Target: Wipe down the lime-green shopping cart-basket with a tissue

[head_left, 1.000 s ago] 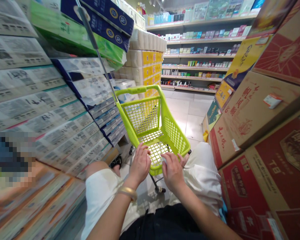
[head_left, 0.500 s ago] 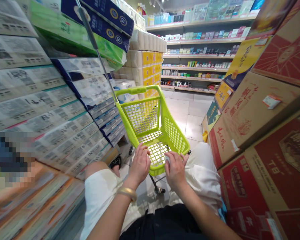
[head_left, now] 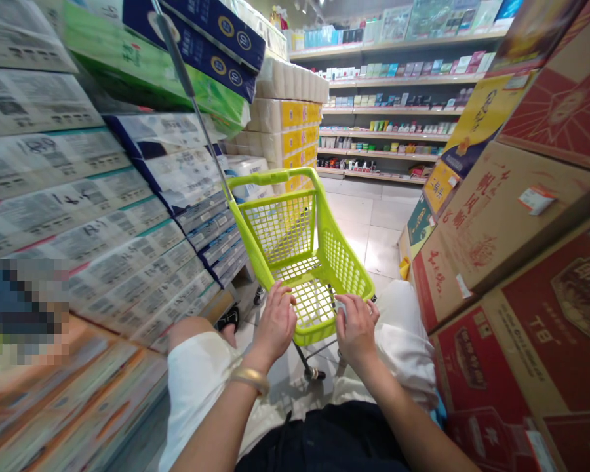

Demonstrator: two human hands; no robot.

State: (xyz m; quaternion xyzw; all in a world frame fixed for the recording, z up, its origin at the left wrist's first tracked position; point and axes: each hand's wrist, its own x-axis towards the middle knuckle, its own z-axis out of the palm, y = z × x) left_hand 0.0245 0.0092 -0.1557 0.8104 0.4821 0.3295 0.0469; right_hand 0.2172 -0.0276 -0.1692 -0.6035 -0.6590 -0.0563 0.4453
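A small lime-green shopping cart (head_left: 344, 259) with a lattice basket stands right in front of me, its basket bare inside. At the near left corner of its rim, my left hand (head_left: 275, 318) is closed, fingers curled over the edge; a gold bangle (head_left: 250, 379) circles that wrist. Over the near right corner lies my right hand (head_left: 358, 328), its fingers bent around the rim, thumb toward the basket. A long thin pole with a grey grip (head_left: 174, 56) rises from the cart's far left side.
Stacked packs (head_left: 93, 229) of paper goods line the left side. Cardboard cartons (head_left: 511, 216) are piled close on the right. Beyond the cart, a tiled floor (head_left: 383, 210) leads to shelves (head_left: 388, 111) of small goods. A sandalled foot (head_left: 229, 321) shows at left.
My right hand has slid a little to the right along the cart's near rim. My left hand and the cart have stayed nearly in place.
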